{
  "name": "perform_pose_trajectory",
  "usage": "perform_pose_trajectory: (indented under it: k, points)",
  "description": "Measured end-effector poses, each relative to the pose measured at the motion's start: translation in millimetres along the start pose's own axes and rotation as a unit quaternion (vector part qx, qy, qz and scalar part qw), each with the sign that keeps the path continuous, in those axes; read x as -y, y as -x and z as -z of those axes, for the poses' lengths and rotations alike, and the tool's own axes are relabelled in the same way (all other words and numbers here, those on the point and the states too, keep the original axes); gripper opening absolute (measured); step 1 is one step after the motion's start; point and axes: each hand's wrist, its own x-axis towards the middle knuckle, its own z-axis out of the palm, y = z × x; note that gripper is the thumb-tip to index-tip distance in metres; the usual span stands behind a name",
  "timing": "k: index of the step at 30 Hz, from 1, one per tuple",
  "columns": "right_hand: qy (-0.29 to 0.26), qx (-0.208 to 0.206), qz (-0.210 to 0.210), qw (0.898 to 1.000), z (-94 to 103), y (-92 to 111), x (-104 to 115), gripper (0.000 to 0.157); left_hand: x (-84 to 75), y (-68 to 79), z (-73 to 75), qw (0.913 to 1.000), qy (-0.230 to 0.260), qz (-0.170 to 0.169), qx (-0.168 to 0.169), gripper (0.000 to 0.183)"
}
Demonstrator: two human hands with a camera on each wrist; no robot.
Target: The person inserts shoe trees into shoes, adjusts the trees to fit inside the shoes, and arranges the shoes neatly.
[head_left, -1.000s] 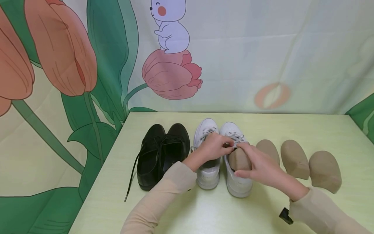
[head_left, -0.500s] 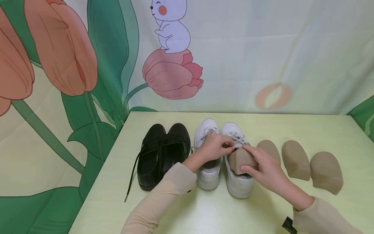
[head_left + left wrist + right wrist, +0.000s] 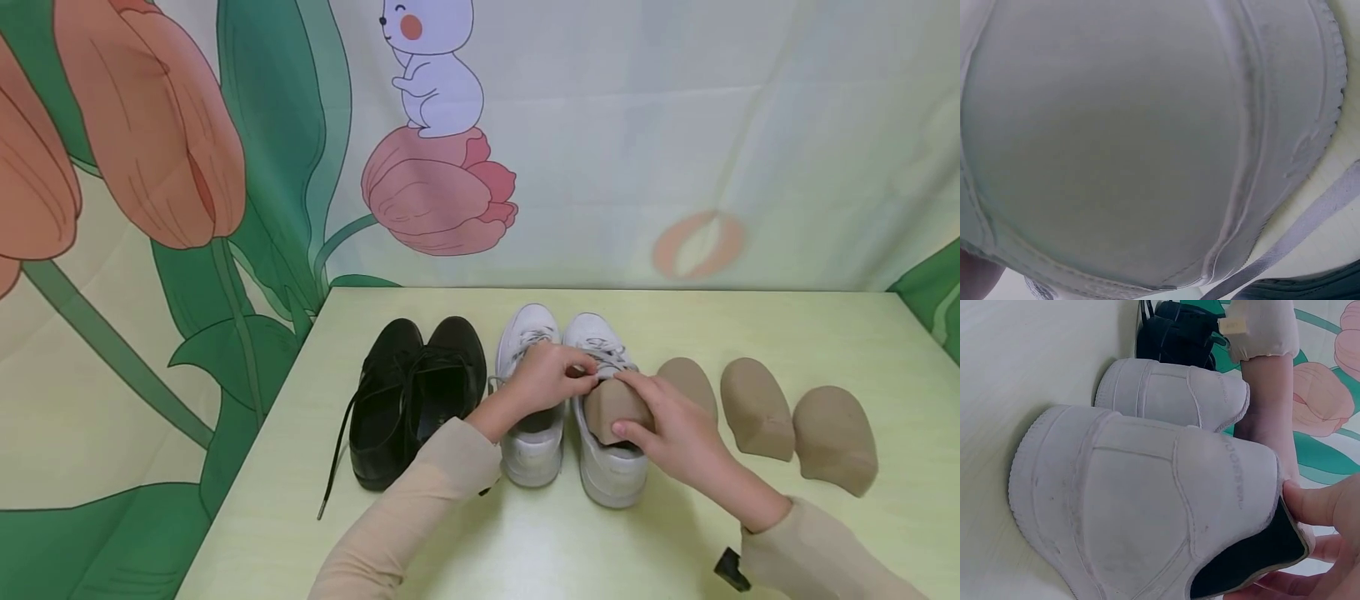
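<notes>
A tan, rounded shoe insert [image 3: 617, 410] sits partly inside the opening of the right-hand white sneaker [image 3: 613, 483]. My right hand [image 3: 686, 429] holds the insert from the right, thumb on its near face and fingers along its far side. My left hand [image 3: 551, 379] pinches the sneaker's tongue at the front of the opening, its arm crossing over the other white sneaker [image 3: 534, 462]. In the right wrist view the sneaker's heel [image 3: 1141, 500] stands close, beside my right hand's thumb [image 3: 1313, 503]. A white shoe side [image 3: 1110, 144] fills the left wrist view.
Left of the white pair stand two black shoes [image 3: 382, 450], one lace trailing on the pale table [image 3: 255, 533]. Several more tan inserts [image 3: 757, 412] lie in a row to the right. Behind the table hangs a printed curtain [image 3: 600, 167].
My right thumb has moved from the sneaker's near rim onto the insert, which has turned slightly to the right in the opening. My left hand has kept its place at the tongue.
</notes>
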Motion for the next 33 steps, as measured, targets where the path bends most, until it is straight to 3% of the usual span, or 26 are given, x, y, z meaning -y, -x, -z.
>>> perform_pose_trajectory:
  k: [33]
  points:
    - [-0.017,0.005,-0.018,1.000,-9.9,-4.2,-9.2,0.056,1.4,0.9,-1.8,0.9998,0.012,-0.001,-0.018,0.007]
